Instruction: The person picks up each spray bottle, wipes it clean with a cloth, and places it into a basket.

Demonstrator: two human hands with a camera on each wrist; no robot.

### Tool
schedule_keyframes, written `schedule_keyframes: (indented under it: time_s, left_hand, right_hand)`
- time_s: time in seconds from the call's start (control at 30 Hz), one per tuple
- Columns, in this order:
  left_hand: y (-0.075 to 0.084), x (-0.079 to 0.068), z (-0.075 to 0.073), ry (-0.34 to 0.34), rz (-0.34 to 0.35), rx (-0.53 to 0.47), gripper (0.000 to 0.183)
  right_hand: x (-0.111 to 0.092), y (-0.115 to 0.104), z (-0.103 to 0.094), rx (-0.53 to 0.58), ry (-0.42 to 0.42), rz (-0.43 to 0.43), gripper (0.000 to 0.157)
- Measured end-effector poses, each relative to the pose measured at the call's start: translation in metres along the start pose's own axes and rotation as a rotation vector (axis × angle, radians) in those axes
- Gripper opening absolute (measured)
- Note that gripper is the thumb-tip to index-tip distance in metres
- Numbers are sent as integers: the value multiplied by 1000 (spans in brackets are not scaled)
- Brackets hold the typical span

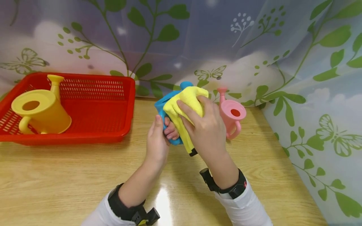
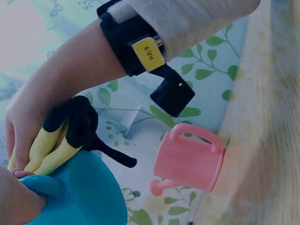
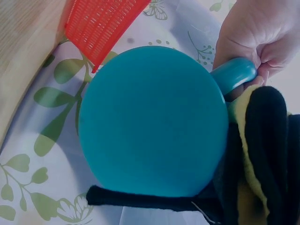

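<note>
A blue toy watering can (image 3: pixel 152 122) is held up over the table, its round base facing the right wrist view. My left hand (image 1: pixel 158 138) grips it by the handle (image 3: pixel 234 75), fingers curled round. Against the can's side, my right hand (image 1: pixel 207 127) holds a yellow cloth (image 1: pixel 186 102) with black edging. That cloth covers much of the can in the head view. In the left wrist view, bunched folds of the cloth (image 2: pixel 56 145) lie along the blue can (image 2: pixel 89 192), and a black strip of it sticks out.
To the left, a red plastic basket (image 1: pixel 124 135) holds a yellow watering can (image 1: pixel 53 113). Behind my right hand, a pink watering can (image 1: pixel 232 113) stands on the wooden table (image 1: pixel 70 175). A leaf-patterned cloth backdrop (image 1: pixel 169 53) rises at the back and right.
</note>
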State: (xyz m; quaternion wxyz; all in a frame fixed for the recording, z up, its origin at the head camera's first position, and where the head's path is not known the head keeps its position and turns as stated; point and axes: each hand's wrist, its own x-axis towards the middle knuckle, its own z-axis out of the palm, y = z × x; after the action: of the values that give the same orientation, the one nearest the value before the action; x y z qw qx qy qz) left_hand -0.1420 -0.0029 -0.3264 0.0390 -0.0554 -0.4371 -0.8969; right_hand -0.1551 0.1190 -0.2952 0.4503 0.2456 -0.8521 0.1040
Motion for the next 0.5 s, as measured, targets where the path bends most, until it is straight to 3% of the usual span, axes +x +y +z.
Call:
schedule_keyframes:
  time_s: [0.5]
  left_hand:
    - [6, 2, -1, 60, -5, -69, 35]
  right_hand:
    - [-16, 3, -2, 15, -50, -20, 32]
